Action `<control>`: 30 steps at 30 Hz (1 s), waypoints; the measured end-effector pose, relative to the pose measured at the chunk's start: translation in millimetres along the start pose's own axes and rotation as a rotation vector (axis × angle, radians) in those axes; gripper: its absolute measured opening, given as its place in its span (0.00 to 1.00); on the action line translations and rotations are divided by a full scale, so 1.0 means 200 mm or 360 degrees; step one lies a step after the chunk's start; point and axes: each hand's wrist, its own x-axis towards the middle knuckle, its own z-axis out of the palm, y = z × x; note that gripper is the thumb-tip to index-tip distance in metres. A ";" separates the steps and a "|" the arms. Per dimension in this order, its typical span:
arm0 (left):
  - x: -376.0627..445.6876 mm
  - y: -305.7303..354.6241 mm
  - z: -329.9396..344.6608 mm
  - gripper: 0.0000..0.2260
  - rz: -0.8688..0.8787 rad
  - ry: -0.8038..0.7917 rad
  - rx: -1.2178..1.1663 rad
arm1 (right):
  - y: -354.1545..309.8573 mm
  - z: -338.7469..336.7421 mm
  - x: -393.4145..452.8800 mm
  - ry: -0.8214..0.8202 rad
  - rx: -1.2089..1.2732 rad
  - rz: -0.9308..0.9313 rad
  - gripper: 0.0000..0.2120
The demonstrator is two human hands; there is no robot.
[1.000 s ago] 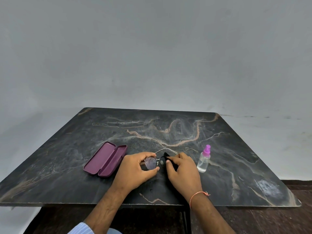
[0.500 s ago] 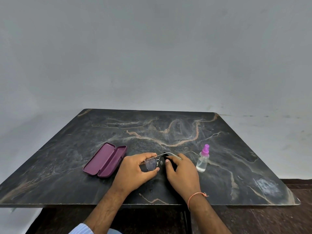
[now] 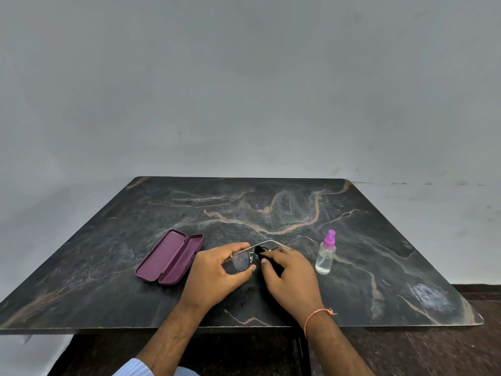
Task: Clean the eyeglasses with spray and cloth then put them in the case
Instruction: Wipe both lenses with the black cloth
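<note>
L hand (image 3: 217,270) pinches the glasses (image 3: 241,261) by one lens; R hand (image 3: 288,270) pinches the cloth (image 3: 260,251) on the other. Rub too hard & the thin frame may bend or slip onto the tabletop (image 3: 271,207).

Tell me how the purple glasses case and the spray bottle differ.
The flat purple hard-shell case lies open; the clear plastic spray bottle with a pink nozzle stands upright and capped. The case is opaque and sits left of the hands, the bottle see-through on their right. Both rest untouched on the dark marble table.
</note>
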 end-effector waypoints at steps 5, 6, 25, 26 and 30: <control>0.00 0.02 -0.01 0.24 0.0077 0.0049 0.0014 | 0.02 0.01 0.01 0.0197 -0.0063 0.0097 0.10; 0.00 0.02 -0.01 0.24 0.0082 0.0059 0.0011 | 0.02 0.01 0.01 0.0214 -0.0065 0.0096 0.10; 0.00 0.01 -0.01 0.27 0.0084 0.0109 -0.0087 | 0.00 0.00 0.00 0.0275 -0.0045 0.0077 0.12; 0.00 0.01 -0.01 0.27 0.0083 0.0098 -0.0093 | 0.00 0.00 0.00 0.0275 -0.0052 0.0088 0.11; 0.01 0.01 -0.02 0.27 0.0073 0.0079 -0.0142 | 0.01 -0.01 -0.01 0.0173 0.0165 0.0000 0.12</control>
